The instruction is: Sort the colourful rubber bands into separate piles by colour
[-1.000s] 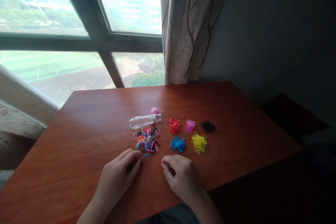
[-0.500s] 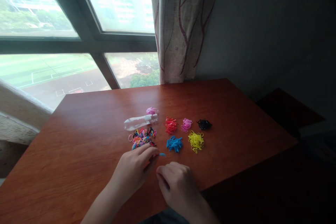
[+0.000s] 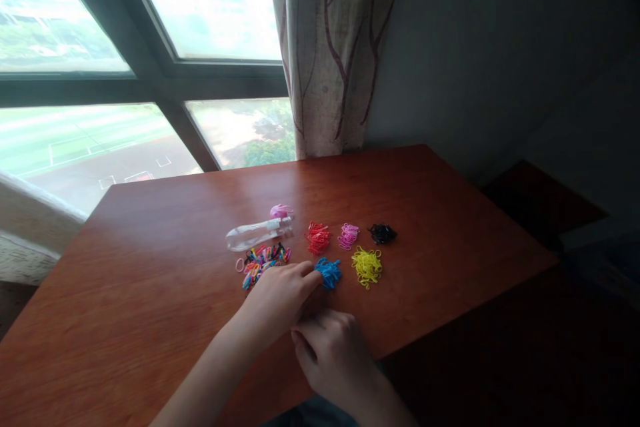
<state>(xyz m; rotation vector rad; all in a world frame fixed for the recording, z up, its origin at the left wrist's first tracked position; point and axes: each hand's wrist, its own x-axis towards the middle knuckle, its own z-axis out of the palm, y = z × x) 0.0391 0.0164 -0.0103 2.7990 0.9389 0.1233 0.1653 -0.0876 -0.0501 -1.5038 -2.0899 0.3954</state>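
Observation:
My left hand [image 3: 286,290] reaches across to the blue rubber bands [image 3: 329,273], its thumb and fingers pinched together at the pile's left edge, on a blue band. Beneath and behind that hand lies a mixed heap of multicoloured rubber bands [image 3: 260,263], partly covered by it. My right hand [image 3: 334,347] rests near the table's front edge with its fingers curled in; what they hold, if anything, is hidden. Sorted by colour, red bands [image 3: 318,238], pink bands [image 3: 349,235], black bands [image 3: 383,233] and yellow bands [image 3: 367,267] form separate small piles.
A clear plastic bottle [image 3: 255,235] lies on its side behind the mixed heap, with a pink object [image 3: 281,211] by its neck. The brown wooden table [image 3: 150,280] stands against a window [image 3: 230,7] and a curtain [image 3: 330,47].
My left hand has moved right, from beside the mixed heap to the blue pile. The blue band at its fingertips is now hidden. My right hand stays nearly in place; the view has shifted slightly.

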